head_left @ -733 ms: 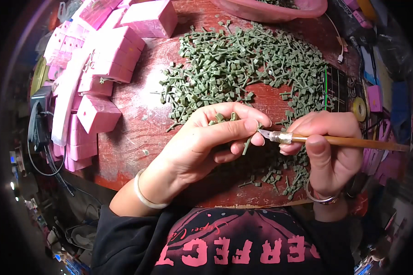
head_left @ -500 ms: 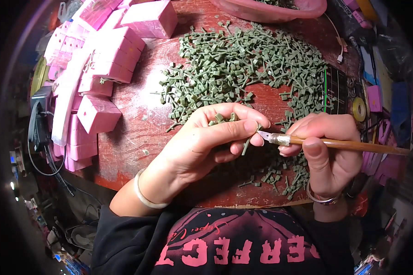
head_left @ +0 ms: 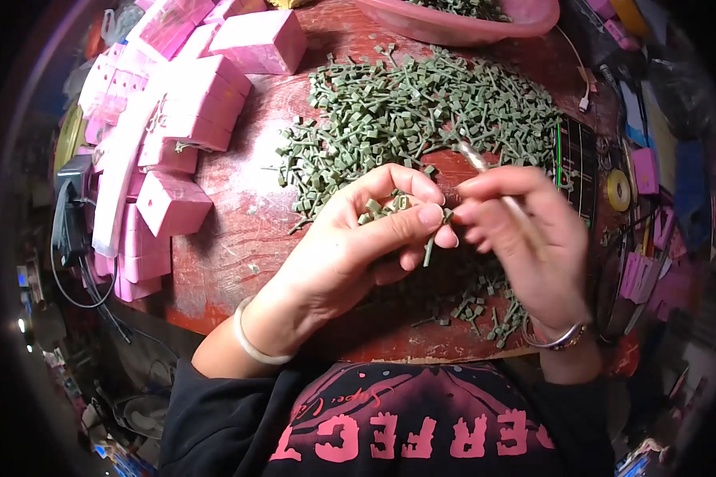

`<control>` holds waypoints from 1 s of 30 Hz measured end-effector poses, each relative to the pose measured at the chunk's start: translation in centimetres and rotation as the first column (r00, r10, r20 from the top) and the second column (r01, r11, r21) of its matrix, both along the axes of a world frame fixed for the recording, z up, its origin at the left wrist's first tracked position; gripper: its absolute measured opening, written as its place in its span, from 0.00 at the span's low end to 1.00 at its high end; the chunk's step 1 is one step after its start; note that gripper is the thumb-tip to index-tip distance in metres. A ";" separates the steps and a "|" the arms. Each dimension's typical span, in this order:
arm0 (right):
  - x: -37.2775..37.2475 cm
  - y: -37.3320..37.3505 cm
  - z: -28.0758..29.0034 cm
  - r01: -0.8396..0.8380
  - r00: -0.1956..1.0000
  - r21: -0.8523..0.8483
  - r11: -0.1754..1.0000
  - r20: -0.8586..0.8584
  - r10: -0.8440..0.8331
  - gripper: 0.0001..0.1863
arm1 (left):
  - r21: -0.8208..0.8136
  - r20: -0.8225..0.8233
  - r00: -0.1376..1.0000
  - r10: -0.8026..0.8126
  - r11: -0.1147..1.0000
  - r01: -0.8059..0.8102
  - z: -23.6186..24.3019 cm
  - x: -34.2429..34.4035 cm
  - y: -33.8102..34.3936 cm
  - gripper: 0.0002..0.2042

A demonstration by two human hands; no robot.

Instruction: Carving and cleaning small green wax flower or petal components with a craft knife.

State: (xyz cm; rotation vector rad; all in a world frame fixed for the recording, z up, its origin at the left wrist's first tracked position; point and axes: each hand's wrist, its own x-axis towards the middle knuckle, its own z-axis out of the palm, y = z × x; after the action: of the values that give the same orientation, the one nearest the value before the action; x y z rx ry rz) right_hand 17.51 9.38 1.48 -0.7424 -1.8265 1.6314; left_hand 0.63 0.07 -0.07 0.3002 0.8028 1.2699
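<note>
My left hand (head_left: 326,266) is closed round several small green pieces with thin stems. One stemmed green piece (head_left: 429,253) is pinched between its thumb and fingers, its stem hanging down. Several more pieces (head_left: 390,205) lie in the curl of the palm. To the right, my blurred right hand (head_left: 533,242) grips a wooden-handled knife (head_left: 475,157), whose metal end points up and away over the pile. The fingertips of my right hand are close to the pinched piece; whether they touch it, I cannot tell. Beyond both hands spreads a heap of similar green pieces (head_left: 422,103).
Pink blocks (head_left: 173,204) are stacked along the left of the red table (head_left: 223,274). A pink basin (head_left: 469,25) holding green pieces stands at the far edge. On the right are a black panel (head_left: 574,163), a tape roll (head_left: 617,190) and a white cable (head_left: 583,102).
The knife's tip has left the pinched piece and swung up and away. My right hand has turned and its fingers have come nearer the piece. My left hand keeps its grip.
</note>
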 end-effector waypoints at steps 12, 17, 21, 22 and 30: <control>-0.2 0.6 -0.7 -0.170 0.985 -0.236 0.957 -0.081 0.155 0.08 | 0.031 -0.394 0.919 0.026 0.999 -0.015 0.5 0.7 -0.1 0.10; 0.1 1.0 -0.5 -0.175 0.980 -0.282 0.943 -0.137 0.141 0.09 | 0.015 -0.257 0.966 0.008 1.000 -0.004 0.1 0.6 0.1 0.08; 0.1 1.3 -0.6 -0.208 0.970 -0.294 0.933 -0.184 0.158 0.07 | 0.024 -0.149 0.989 -0.010 1.000 0.014 -0.2 0.4 0.1 0.08; 0.0 1.2 -0.4 -0.211 0.969 -0.295 0.932 -0.186 0.161 0.07 | 0.023 -0.150 0.989 -0.007 1.000 0.011 -0.2 0.3 0.1 0.08; 0.0 0.5 0.8 -0.005 0.999 0.102 0.995 -0.051 0.010 0.35 | -0.004 -0.088 0.994 0.058 0.998 -0.058 -0.1 0.1 0.0 0.16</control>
State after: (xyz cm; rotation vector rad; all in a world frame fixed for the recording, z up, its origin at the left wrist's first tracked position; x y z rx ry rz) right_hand 17.48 9.93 2.25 -0.6438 -1.8633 1.5349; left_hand 0.70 0.08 -0.19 0.3309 0.8965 1.3153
